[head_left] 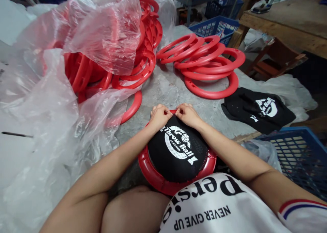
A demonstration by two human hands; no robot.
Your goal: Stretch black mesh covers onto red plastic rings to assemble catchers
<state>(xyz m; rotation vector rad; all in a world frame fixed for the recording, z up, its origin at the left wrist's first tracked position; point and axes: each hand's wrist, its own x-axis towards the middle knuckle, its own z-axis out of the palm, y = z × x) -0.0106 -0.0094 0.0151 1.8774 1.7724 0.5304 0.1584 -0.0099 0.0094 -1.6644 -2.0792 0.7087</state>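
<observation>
A red plastic ring (153, 173) rests against my body, with a black printed fabric disc (176, 142) stretched across it. White lettering on the fabric reads "Throw Ball". At the ring's far edge, my left hand (160, 115) pinches the fabric's edge with thumb and fingers. Close beside it my right hand (187, 114) grips the same edge in a like pinch, the two thumbs nearly meeting. Both hands partly cover the far rim. To the right lies a loose pile of black printed fabric (260, 108).
Several red rings (212, 86) lie stacked beyond my hands. More rings spill from a clear plastic bag (102, 32) at the left. Blue crates stand at the right front (296, 151) and the back (217, 27). A wooden table (286, 23) stands at the right back.
</observation>
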